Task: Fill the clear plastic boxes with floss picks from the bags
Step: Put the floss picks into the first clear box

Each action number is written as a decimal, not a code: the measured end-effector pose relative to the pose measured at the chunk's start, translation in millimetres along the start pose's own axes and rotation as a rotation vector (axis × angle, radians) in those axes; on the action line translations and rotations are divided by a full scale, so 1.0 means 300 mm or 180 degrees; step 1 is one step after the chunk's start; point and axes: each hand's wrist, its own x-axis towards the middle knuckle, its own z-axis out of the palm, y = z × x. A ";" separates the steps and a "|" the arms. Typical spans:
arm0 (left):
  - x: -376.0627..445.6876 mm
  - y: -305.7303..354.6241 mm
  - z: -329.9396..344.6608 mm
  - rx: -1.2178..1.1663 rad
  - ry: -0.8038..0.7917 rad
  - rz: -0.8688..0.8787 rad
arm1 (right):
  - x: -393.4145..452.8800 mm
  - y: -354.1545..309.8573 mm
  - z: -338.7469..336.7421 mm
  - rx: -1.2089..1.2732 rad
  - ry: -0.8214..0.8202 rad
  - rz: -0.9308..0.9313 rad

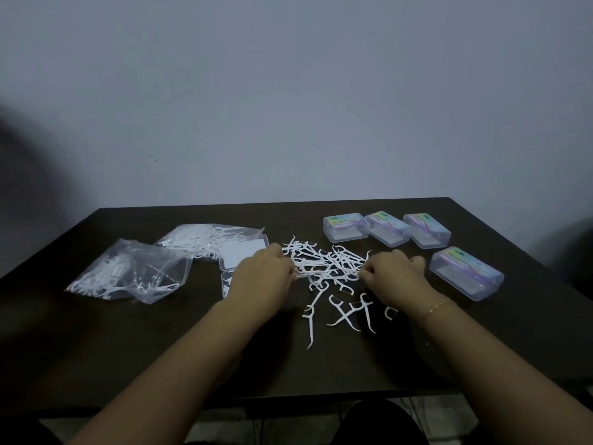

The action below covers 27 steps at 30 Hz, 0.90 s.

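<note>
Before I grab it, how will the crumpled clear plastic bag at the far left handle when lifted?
The crumpled clear plastic bag would probably go floppy and sag, since it already lies wrinkled and slumped. The white floss picks inside look loose, so they would likely slide toward the low end. It seems light and unlikely to roll.

Bare table (160,348) nearside (boxes (385,228) beyond)

A dark brown tabletop (160,342) is standing against a plain grey-blue wall (288,91); dim light is leaving a soft shadow at the wall's left.
</note>
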 end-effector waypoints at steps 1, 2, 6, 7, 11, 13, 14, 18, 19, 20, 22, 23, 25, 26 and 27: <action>0.011 -0.011 -0.002 0.0087 0.0001 0.0041 | 0.001 -0.006 0.000 0.0015 0.0029 0.0002; 0.019 -0.022 -0.003 0.0168 -0.0006 0.0084 | 0.003 -0.009 0.002 0.0035 0.0064 0.0006; 0.031 -0.074 -0.015 0.0424 -0.0018 0.0149 | 0.014 -0.038 0.003 0.0211 0.0208 0.0018; 0.029 -0.088 -0.019 0.0414 0.0006 0.0106 | 0.015 -0.047 0.002 0.0259 0.0235 0.0006; 0.014 -0.163 -0.035 0.0323 0.0038 -0.0250 | 0.021 -0.089 0.002 0.0362 0.0312 -0.0089; 0.002 -0.201 -0.043 0.0302 0.0051 -0.0409 | 0.022 -0.112 0.006 0.0431 0.0347 -0.0138; -0.005 -0.218 -0.046 0.0227 0.0081 -0.0489 | 0.021 -0.127 0.007 0.0478 0.0365 -0.0176; -0.046 -0.266 -0.041 -0.0175 0.0349 -0.0771 | 0.021 -0.202 0.016 0.0794 0.0533 -0.0409; -0.057 -0.274 -0.035 -0.0295 0.0391 -0.0825 | 0.022 -0.225 0.017 0.0845 0.0576 -0.0498; -0.066 -0.279 -0.027 -0.0422 0.0399 -0.0858 | 0.023 -0.247 0.017 0.0880 0.0606 -0.0595; -0.076 -0.283 -0.006 -0.0704 0.0337 -0.0856 | 0.026 -0.296 0.013 0.0873 0.0610 -0.0788; -0.080 -0.284 0.007 -0.0864 0.0308 -0.0845 | 0.029 -0.321 0.009 0.0835 0.0581 -0.0870; -0.088 -0.281 0.034 -0.1219 0.0339 -0.0821 | 0.034 -0.363 0.008 0.0746 0.0499 -0.0979; -0.097 -0.280 0.047 -0.1403 0.0387 -0.0827 | 0.035 -0.383 0.009 0.0687 0.0463 -0.1024; -0.108 -0.279 0.057 -0.1560 0.0442 -0.0846 | 0.038 -0.399 0.012 0.0601 0.0421 -0.1064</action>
